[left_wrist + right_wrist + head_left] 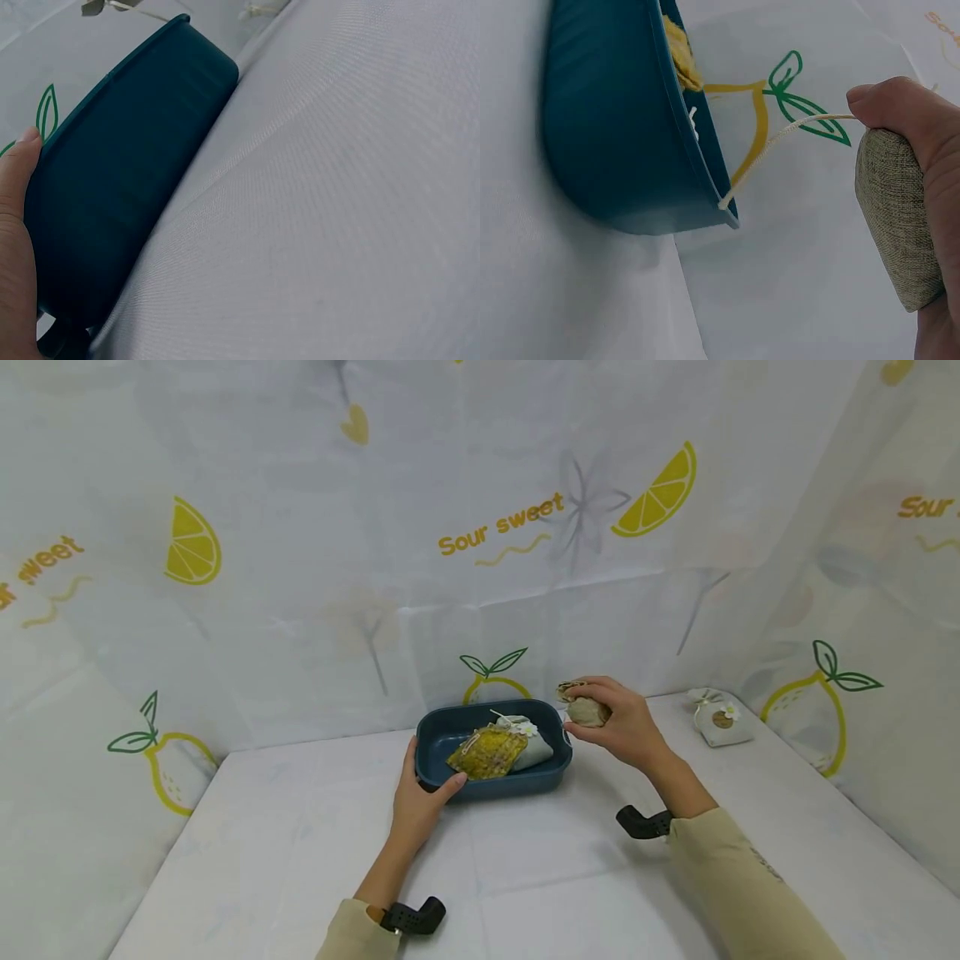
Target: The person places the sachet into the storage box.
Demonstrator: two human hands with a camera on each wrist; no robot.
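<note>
A dark blue plastic basin [495,788] stands at the back of the table. Inside it lie a yellow patterned pouch [489,754] and, partly behind that, a pale pouch [534,753] with a white flower. My left hand [417,806] grips the basin's near left corner, thumb along the front wall up to the rim; its other fingers are mostly hidden. Above the table, beside the basin's right end, my right hand [624,724] holds a grey-green linen drawstring pouch [896,214]. From that pouch a cream cord [780,135] runs to the basin's rim in the right wrist view.
Another pale drawstring pouch [722,727] with a flower and a round brown patch sits at the back right of the table. White cloth [300,860] covers the tabletop. Lemon-printed sheets [300,568] rise behind and at both sides.
</note>
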